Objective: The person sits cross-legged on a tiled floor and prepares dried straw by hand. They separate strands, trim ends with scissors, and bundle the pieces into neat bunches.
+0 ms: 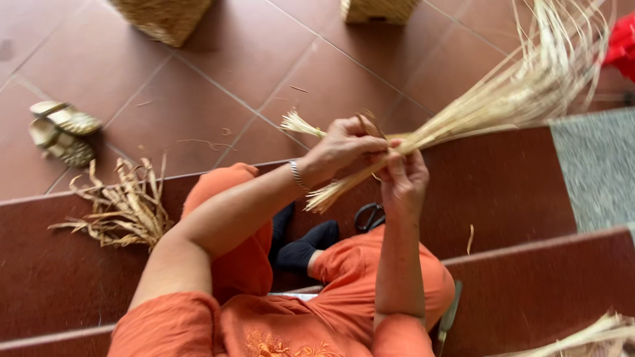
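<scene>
Scissors [369, 217] lie nearest, one black-handled pair on the dark red step [516, 192] just below the hands, beside the person's dark-socked feet [305, 246]. A single loose straw [470, 238] rests on the same step to the right.

Above them, both hands meet at one point on the straw bundle [489, 106]. The left hand [344, 147] is curled over the stalks from above, fingers closed around them; the right hand [402, 177] comes up from below and pinches the same spot, thumb and fingers pressed onto the straw. The two hands touch each other, so neither is nearer than the other.

The bundle's long axis runs on a slant, from the cut butt ends low at the left of the hands up to the far right, where the thin tips fan out and blur. A second, short tuft [299, 123] pokes out to the left of the left hand. Most of the length lies on the right hand's side.

To the left, one heap of dried husks [122, 210] sits on the step. Further off on the tiled floor [264, 66] lies one pair of woven sandals [63, 132], and at the far edge stand two woven baskets [165, 18], both cut off by the frame. More straw [589, 337] shows at the lower right corner.
</scene>
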Motion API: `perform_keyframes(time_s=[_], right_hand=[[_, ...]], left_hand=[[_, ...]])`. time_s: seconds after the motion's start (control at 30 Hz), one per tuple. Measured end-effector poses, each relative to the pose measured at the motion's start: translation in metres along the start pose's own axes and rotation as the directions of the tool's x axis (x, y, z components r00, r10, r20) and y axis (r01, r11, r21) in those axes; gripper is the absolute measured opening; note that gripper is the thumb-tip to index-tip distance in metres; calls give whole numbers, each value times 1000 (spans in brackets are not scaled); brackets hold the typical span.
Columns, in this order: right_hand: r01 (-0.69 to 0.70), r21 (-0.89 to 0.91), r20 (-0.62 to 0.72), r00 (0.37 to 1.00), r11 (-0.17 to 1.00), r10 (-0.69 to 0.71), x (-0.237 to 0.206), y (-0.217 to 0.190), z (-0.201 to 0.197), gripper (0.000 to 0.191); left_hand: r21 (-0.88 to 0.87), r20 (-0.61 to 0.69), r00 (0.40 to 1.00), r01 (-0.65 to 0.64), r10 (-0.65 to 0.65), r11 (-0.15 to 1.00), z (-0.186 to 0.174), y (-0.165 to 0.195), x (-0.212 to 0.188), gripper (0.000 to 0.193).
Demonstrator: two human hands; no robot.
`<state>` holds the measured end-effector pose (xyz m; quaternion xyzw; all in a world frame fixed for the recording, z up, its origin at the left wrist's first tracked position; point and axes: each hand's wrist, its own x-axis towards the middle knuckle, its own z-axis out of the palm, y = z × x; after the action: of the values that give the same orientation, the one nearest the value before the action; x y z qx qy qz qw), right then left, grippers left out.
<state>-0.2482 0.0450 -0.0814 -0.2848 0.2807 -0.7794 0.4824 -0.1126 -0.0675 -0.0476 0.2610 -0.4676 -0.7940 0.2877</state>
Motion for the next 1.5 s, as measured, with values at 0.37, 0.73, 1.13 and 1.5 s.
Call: perform_keyframes(time_s=[0.37,0.73,1.13,1.5], right_hand=[[7,-162,-26,1000,987,-12,15,-28,-22,12],[-88,-122,-11,996,989,87,1,-31,-9,9],[-48,-260,-23,999,965,43,-18,-33,-3,18],[29,-302,-163,983,953,-82,-23,-16,-16,14]], left_hand=[[639,424,701,-680,574,360,30,37,-25,24],[799,515,748,-595,419,81,28,37,-20,28],[822,426,829,-522,361,228,30,21,-23,15],[762,495,794,-592,353,261,48,22,-30,28]])
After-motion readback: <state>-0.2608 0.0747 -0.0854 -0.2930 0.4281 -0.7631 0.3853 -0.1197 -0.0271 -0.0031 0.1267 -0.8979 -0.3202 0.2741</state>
